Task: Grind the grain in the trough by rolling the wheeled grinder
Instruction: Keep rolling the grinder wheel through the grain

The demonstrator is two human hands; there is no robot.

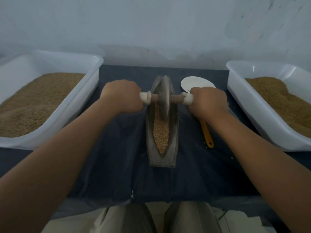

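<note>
White padding wraps both ends of a wooden axle (pixel 176 98), and a fist encloses each end: the left hand (pixel 123 96) curls fully round the left grip and the right hand (pixel 209 102) round the right one. Between the fists, equally near to both, the grinder's grey wheel (pixel 164 96) stands on edge inside a narrow, boat-shaped trough (pixel 150 132). The axle runs left to right. The trough's long axis runs straight away from the person, with one pointed end towards the body and the other towards the wall. The wheel sits in the far half, slightly blurred. Pale grain (pixel 161 133) fills the near half of the channel, so the coming roll is probably a pull towards the body. Further out, on dark blue cloth (pixel 117 157), the left tub (pixel 87 91) and right tub (pixel 240 98), both white, hold brown grain. An orange-handled scoop (pixel 207 133) lies beside the right wrist.
</note>
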